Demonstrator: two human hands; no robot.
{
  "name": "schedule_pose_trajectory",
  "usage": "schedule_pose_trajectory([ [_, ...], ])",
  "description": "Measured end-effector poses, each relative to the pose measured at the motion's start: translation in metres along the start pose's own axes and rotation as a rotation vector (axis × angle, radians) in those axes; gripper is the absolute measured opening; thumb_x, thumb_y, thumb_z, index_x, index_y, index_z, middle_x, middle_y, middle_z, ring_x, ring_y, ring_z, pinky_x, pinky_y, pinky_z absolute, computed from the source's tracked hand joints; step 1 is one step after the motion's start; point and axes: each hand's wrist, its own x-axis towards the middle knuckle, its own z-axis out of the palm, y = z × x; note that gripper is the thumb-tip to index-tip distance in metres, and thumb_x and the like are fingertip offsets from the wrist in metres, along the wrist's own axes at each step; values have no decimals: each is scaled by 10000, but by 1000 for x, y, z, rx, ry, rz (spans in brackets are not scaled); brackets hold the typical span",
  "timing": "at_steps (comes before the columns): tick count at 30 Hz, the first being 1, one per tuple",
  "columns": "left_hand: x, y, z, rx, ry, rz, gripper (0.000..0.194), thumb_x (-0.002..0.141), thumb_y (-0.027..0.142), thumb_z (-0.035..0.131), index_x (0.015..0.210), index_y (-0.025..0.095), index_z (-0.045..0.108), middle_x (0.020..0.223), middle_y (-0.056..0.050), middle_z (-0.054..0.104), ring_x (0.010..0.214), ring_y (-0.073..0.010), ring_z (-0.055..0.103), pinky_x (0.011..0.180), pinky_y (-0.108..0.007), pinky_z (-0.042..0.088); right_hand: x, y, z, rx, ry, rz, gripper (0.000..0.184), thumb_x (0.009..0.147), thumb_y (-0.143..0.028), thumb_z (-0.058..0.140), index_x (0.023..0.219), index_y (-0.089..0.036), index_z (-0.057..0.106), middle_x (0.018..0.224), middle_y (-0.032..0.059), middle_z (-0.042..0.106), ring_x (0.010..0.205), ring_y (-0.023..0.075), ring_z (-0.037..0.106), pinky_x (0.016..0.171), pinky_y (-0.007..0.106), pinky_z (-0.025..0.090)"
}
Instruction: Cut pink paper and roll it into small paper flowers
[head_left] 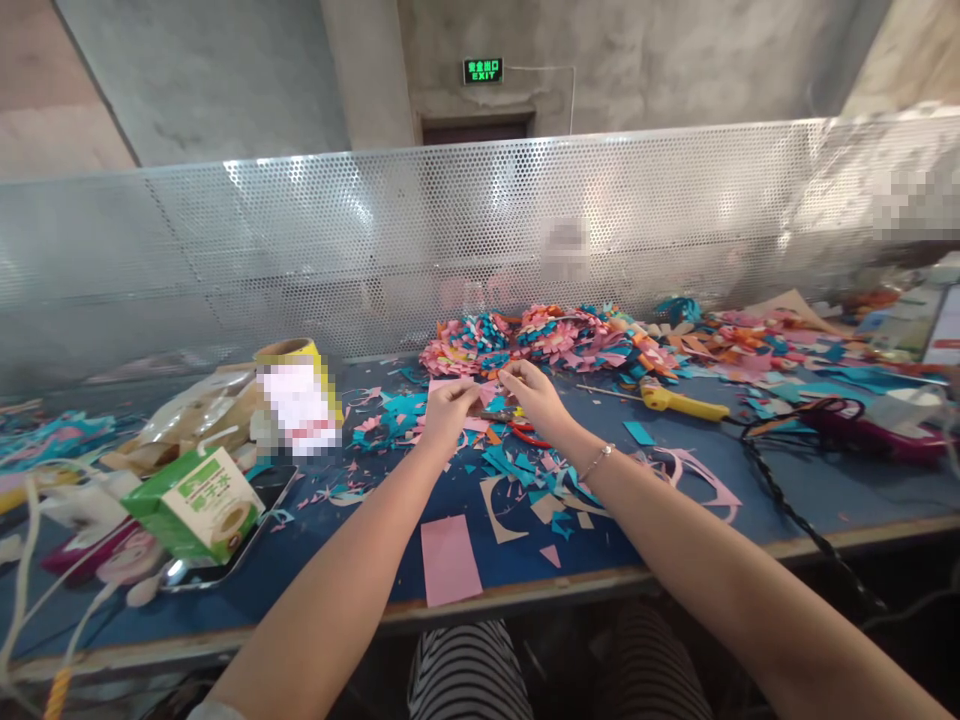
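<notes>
My left hand (450, 410) is closed in a pinch on a small pink paper piece (489, 392), held over the middle of the table. Close by on its right, my right hand (534, 395) is also pinched at the edge of that piece; its fingertips are too small to see in detail. Below the hands lie blue paper scraps (510, 468) and a tool with red handles (529, 434), partly hidden by my right wrist. A pink paper rectangle (451, 560) rests near the front edge. Just beyond my hands sits a pile of multicoloured paper flowers (559, 338).
At left, a green drink carton (196, 505) stands on a metal tray, with a yellow roll (330, 375) behind it. A yellow glue gun (684, 403) lies at right, its black cord (780, 490) running over the front edge. A perforated metal screen (315, 250) bounds the table's back.
</notes>
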Motion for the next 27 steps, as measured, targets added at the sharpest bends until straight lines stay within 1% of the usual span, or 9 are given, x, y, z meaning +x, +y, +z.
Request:
schedule_pose_trajectory([
  [1,1,-2,-1,36,-8,25,115,600,263,626,608,148,625,547,12,563,527,-101,508,560,-245,435,1,1,1,36,-16,56,245,730,-421,497,704,-180,457,638,-21,485,594,100,487,520,214,410],
  [3,3,-5,-2,97,-21,66,134,623,284,617,626,150,628,558,8,563,535,-103,506,562,-243,434,2,3,1,68,-61,121,276,696,-445,527,694,-174,474,646,-16,495,594,102,494,508,214,411],
  [6,5,-10,-4,135,-27,78,153,640,303,608,664,154,637,608,-5,582,578,-118,527,596,-255,446,2,5,2,55,-135,137,280,666,-437,564,673,-162,512,625,-11,505,567,100,495,505,221,419],
  [9,6,-13,-5,162,-18,75,169,649,314,601,695,157,641,659,-16,595,611,-128,535,616,-265,449,1,7,2,68,-164,127,275,658,-430,579,665,-158,536,609,-12,509,553,96,491,518,228,425],
  [14,6,-11,-5,255,-41,131,177,683,322,567,688,158,631,622,-4,556,567,-112,486,559,-241,409,1,10,1,122,-159,117,293,625,-441,619,645,-162,533,553,-36,476,484,74,437,479,219,377],
  [18,4,-8,-5,349,-43,173,187,706,318,541,633,160,610,573,8,521,544,-105,455,526,-227,368,1,10,1,129,-145,126,323,592,-457,647,624,-158,528,525,-41,462,458,67,401,460,219,336],
  [20,5,-8,-5,347,-49,166,195,703,326,541,622,159,601,577,6,520,548,-106,460,534,-229,376,2,12,2,112,-135,115,329,592,-462,647,620,-156,529,528,-38,465,466,70,402,465,222,334],
  [24,5,-10,-4,293,-50,117,188,681,337,553,660,158,605,604,-2,540,572,-119,492,559,-242,412,3,14,2,59,-117,80,312,610,-450,633,608,-158,524,528,-36,466,482,76,411,473,224,328],
  [27,5,-10,-4,277,-30,93,174,661,319,561,608,156,588,580,1,538,563,-117,493,564,-242,417,3,14,2,14,-121,58,289,630,-432,613,607,-155,533,523,-34,465,487,80,410,469,223,316],
])
